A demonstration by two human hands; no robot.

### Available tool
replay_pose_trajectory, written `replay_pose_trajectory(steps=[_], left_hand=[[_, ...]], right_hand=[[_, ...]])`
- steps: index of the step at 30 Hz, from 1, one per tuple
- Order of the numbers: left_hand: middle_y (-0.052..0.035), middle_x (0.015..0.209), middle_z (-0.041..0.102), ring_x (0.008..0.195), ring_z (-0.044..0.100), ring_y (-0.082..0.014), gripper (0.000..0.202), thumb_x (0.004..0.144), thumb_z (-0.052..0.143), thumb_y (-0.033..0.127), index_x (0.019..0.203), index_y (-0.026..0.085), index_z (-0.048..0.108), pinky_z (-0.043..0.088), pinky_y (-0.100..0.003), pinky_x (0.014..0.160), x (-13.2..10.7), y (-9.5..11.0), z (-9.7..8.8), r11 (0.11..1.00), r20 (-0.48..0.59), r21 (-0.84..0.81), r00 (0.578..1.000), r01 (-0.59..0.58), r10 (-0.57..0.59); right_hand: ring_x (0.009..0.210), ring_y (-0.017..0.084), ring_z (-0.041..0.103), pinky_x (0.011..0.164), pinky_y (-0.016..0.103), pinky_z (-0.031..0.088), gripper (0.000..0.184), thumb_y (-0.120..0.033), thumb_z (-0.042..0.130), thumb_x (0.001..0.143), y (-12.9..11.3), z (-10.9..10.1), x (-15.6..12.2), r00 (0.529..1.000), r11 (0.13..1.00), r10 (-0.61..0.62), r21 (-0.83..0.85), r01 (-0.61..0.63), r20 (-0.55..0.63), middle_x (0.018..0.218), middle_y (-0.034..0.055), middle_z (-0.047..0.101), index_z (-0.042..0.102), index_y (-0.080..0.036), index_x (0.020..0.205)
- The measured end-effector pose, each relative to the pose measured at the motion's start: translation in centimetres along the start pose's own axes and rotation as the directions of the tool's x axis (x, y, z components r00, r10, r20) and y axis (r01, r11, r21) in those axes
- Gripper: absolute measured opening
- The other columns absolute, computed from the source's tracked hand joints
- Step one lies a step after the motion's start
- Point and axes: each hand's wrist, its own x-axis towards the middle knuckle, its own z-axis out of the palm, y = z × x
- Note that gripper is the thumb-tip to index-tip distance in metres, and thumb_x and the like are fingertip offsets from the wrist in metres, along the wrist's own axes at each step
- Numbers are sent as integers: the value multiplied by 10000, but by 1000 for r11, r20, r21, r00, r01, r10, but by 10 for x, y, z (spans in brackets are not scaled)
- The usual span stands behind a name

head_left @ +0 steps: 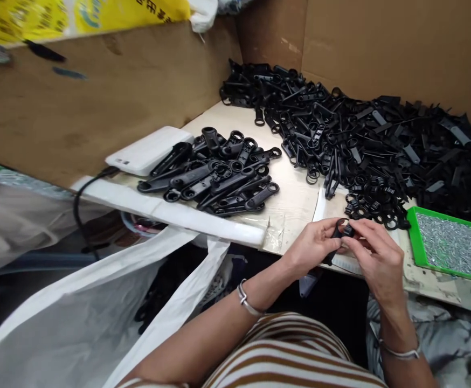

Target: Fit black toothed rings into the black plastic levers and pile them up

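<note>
At the table's front edge, my left hand [312,245] is closed on a black plastic handle with a ring at one end [330,257]. My right hand [381,258] pinches a small black ribbed ring [347,231] right against the handle's ring end; whether it sits inside cannot be told. Just beyond my fingers lies a cluster of similar small black rings [375,199]. Left of my hands is a heap of black ring-ended handles [223,178]. To the right stands a green tray [418,240] holding many small silver metal pins or screws [454,242].
A large pile of black plastic parts [340,124] spreads along the cardboard wall [381,48] at the back. A white box-shaped device [150,148] with a black cable [77,207] sits at left. Below the table edge hangs an open white sack [98,307].
</note>
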Motion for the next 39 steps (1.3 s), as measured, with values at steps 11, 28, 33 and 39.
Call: replay_pose_trajectory(steps=[11,28,33,39], left_hand=[[-43,1013,680,935,606,-162,375,864,534,127,1233,152,593,477,-305,927,-9,-6,3,803,111,550,973,-229,202],[22,588,581,451,557,-112,487,926,433,328,1348,101,521,476,-203,441,-32,4,7,748,16,664,999,15,-35],[-25,670,681,568,620,-137,437,954,424,326,1320,141,575,508,-245,611,-47,40,-18,244,64,957,937,-155,343],[-93,982,733,820,665,-226,443,948,437,358,1350,209,546,505,-359,780,-54,118,-70,-231,-176,828,628,511,758]], right_hand=[[840,182,665,764,340,599,223,-305,615,902,-2,7,-3,997,996,54,-69,-58,-56,985,75,669,721,-222,1080],[511,141,571,520,248,501,381,-446,501,924,-10,6,-18,865,855,408,212,-474,292,529,-8,610,749,-177,817],[726,186,680,736,322,565,327,-421,511,938,3,7,1,962,977,199,38,-210,189,798,49,733,736,-199,1022],[981,259,641,796,374,538,352,-361,441,976,37,4,16,988,851,66,-525,17,139,1117,137,656,651,-177,1190]])
